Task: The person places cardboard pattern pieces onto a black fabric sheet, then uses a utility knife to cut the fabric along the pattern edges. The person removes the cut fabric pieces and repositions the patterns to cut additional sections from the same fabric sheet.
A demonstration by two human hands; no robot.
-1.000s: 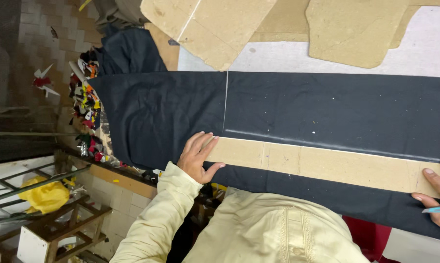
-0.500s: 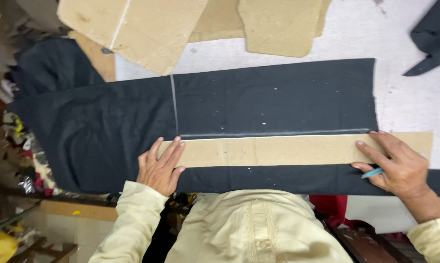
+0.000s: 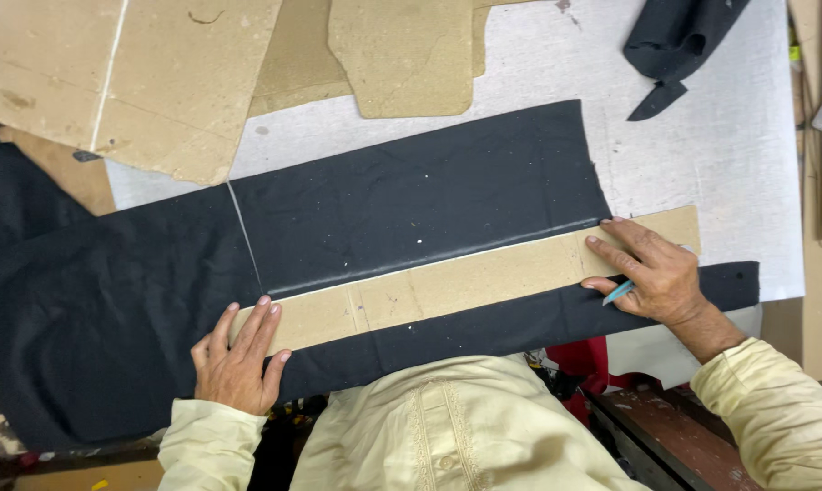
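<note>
Hands press flat on a long brown cardboard strip point(image 3: 447, 286) lying across black cloth point(image 3: 411, 195): left hand point(image 3: 238, 359), fingers spread, on its near end; right hand point(image 3: 652, 273), pinching a small blue chalk piece point(image 3: 618, 293), on the far end.

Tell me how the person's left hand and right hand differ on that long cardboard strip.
The left hand lies flat with fingers spread on the near-left end of the cardboard strip; the right hand rests on the far-right end. The right hand holds a small light-blue marker; the left hand holds nothing. Both press the strip onto the black fabric.
</note>
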